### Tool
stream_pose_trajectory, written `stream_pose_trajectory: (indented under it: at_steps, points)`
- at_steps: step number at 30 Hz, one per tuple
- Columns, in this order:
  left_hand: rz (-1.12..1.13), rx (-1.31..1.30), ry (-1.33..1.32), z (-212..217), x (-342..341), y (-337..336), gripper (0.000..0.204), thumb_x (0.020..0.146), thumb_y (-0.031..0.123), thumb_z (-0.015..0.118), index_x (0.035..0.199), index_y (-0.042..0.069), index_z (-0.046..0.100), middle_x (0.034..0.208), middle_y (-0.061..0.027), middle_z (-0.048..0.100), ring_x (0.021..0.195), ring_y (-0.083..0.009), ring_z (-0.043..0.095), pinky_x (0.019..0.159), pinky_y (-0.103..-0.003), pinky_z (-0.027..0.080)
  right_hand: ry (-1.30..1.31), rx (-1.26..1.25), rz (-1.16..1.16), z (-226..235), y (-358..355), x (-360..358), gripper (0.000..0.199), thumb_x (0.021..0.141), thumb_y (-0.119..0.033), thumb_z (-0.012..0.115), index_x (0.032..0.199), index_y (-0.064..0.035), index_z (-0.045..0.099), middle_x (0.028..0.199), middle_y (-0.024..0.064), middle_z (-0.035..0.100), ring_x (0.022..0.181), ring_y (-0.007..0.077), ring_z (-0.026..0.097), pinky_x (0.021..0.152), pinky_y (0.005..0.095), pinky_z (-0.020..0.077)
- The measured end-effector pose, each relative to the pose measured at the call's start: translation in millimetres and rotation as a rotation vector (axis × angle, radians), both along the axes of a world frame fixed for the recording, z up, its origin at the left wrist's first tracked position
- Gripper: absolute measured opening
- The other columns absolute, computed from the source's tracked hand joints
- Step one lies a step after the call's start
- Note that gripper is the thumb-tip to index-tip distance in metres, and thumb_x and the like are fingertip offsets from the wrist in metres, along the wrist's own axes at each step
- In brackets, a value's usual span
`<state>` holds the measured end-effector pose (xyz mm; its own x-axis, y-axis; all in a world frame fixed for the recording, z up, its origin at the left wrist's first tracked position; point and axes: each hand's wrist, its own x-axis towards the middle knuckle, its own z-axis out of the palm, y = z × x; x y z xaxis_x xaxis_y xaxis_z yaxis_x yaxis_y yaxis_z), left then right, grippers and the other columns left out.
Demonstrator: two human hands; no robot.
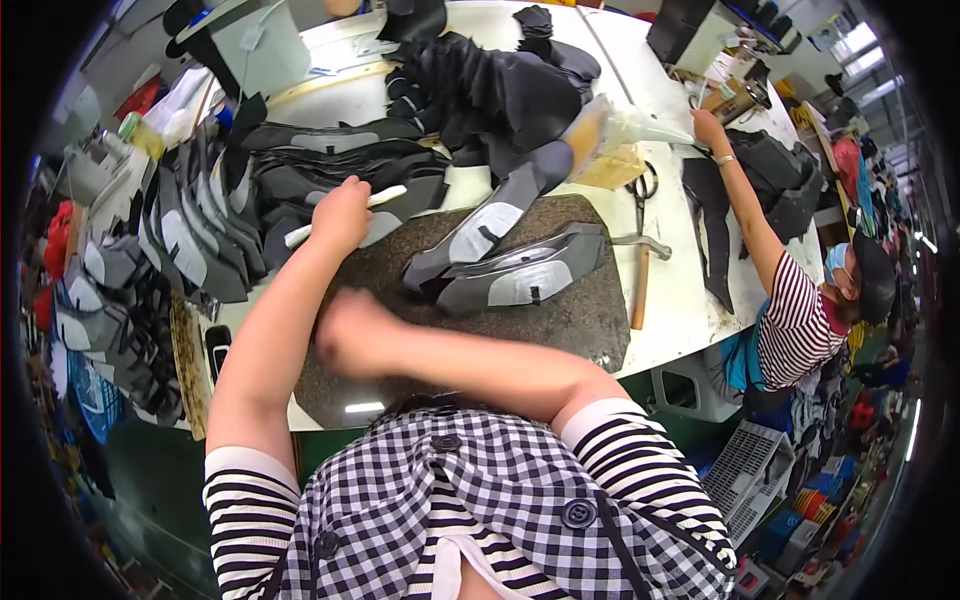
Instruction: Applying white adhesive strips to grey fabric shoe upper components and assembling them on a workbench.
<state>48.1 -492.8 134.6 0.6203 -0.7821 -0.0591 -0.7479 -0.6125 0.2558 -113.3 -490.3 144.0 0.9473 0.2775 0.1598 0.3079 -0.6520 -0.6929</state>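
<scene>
L hand: fingers closed round white stick, beside stack of blk pcs. R hand: blurred, over brown board; can't tell finger state. Gry pcs on board.

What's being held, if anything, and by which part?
The left grip holds a white stick around its middle, both ends sticking out. The right grip is blurred over the dark board; can't tell if it holds anything.

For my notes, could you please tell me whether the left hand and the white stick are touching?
Touching: the head view shows the left hand closed over the white stick, whose ends show on both sides.
</scene>
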Motion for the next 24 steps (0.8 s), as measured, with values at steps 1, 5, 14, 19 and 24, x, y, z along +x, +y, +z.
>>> stream_pose_trajectory:
  at_steps: [1, 5, 14, 19, 24]
  points:
    - [-0.002, 0.043, -0.044, 1, -1, -2, 0.022, 0.072, 0.008, 0.073, 0.087, 0.004, 0.058, 0.096, -0.0143, 0.058, 0.091, -0.0369, 0.06, 0.076, -0.047, 0.049, 0.208, 0.059, 0.199, -1, 30, -14, 0.017, 0.066, -0.02, 0.072, 0.079, -0.0087, 0.071, 0.08, 0.014, 0.068, 0.081, 0.0331, 0.065, 0.076, 0.0448, 0.0503]
    - [0.008, 0.091, -0.082, 13, -5, -1, 0.03, 0.071, 0.011, 0.075, 0.092, 0.003, 0.057, 0.1, -0.0143, 0.058, 0.091, -0.0362, 0.061, 0.076, -0.047, 0.05, 0.315, 0.04, 0.303, 23, 17, -53, 0.027, 0.075, -0.025, 0.069, 0.098, -0.0112, 0.068, 0.084, 0.0158, 0.068, 0.083, 0.0333, 0.067, 0.072, 0.0441, 0.0523]
    - [-0.304, 0.357, 0.482, -26, -99, 123, 0.045, 0.079, 0.05, 0.07, 0.093, 0.008, 0.066, 0.092, -0.0174, 0.066, 0.089, -0.0384, 0.063, 0.076, -0.046, 0.049, 0.473, -0.201, -0.133, -39, -94, -122, 0.032, 0.076, -0.034, 0.072, 0.101, -0.0139, 0.068, 0.092, 0.0123, 0.069, 0.089, 0.0332, 0.066, 0.076, 0.0441, 0.0515]
    - [-0.244, 0.319, 0.348, -39, -130, 159, 0.041, 0.072, 0.037, 0.078, 0.094, 0.007, 0.061, 0.096, -0.0143, 0.061, 0.092, -0.0371, 0.06, 0.078, -0.046, 0.049, 0.554, 0.104, -0.192, -64, -122, -178, 0.033, 0.078, -0.025, 0.074, 0.108, -0.0143, 0.065, 0.103, 0.013, 0.068, 0.1, 0.0321, 0.063, 0.083, 0.0423, 0.0489]
    - [0.02, 0.292, 0.152, -21, -155, 153, 0.051, 0.065, 0.022, 0.084, 0.102, 0.003, 0.054, 0.105, -0.0172, 0.054, 0.097, -0.0374, 0.059, 0.079, -0.046, 0.049, 0.554, -0.305, -0.51, -53, -102, -192, 0.044, 0.074, -0.021, 0.076, 0.114, -0.0121, 0.058, 0.099, 0.012, 0.065, 0.1, 0.0312, 0.06, 0.084, 0.0416, 0.048]
